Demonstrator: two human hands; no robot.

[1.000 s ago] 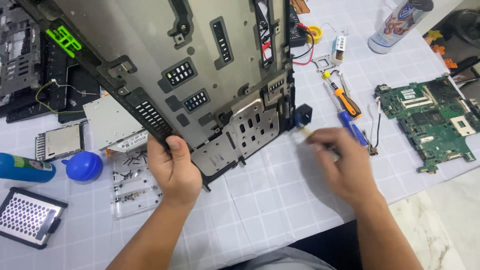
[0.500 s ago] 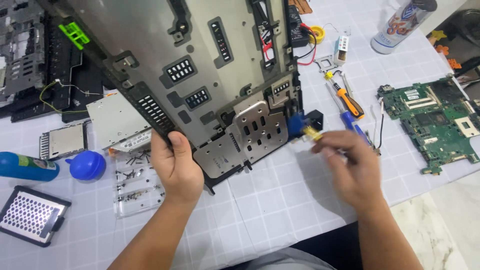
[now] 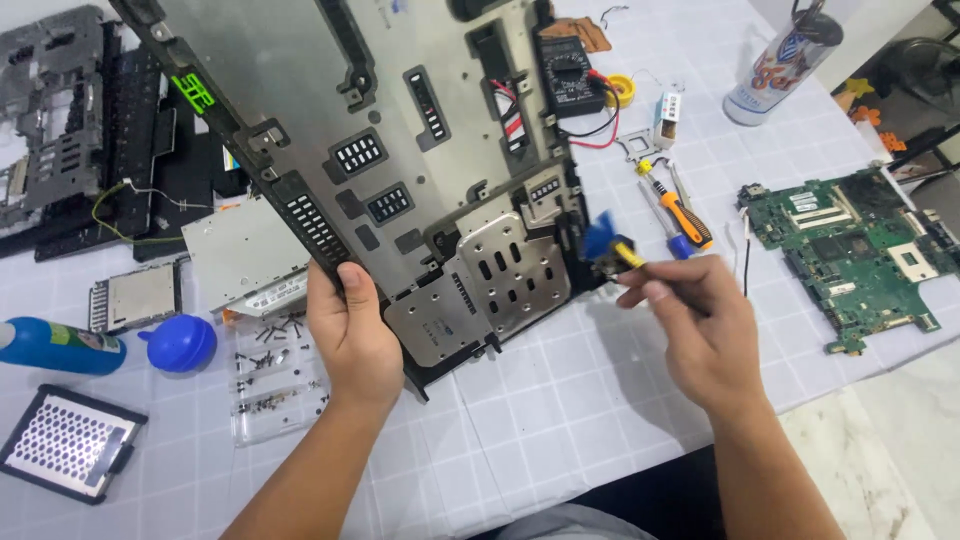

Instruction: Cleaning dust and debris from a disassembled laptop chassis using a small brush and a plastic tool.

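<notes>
Cut off at the top edge: the grey metal laptop chassis (image 3: 400,150), tilted up on its lower edge over the white gridded mat (image 3: 560,420). Half hidden behind the chassis: a black multimeter (image 3: 570,72) with red and black leads, and a flat silver drive (image 3: 245,255) just beside the lower left rim. Blurred and hard to make out: the blue tip of a small brush (image 3: 603,240) with a yellow ferrule, touching the chassis's right corner. Mostly hidden inside the fist: the brush handle. Clear plastic tray (image 3: 272,375) near the left wrist, holding loose dark screws, too small to count. Left hand (image 3: 352,335) clamped on the chassis's lower edge, thumb on the front face, fingers wrapped out of sight behind. Right hand (image 3: 700,330) closed tightly round the brush, forefinger and thumb pinching near the ferrule, wrist bent toward the chassis. Well apart to the right: a green circuit board (image 3: 850,250). Between board and chassis: an orange-handled screwdriver (image 3: 680,210). At far left: a blue bottle (image 3: 55,345) lying flat, a blue rubber blower (image 3: 180,343), a perforated caddy (image 3: 65,440).
</notes>
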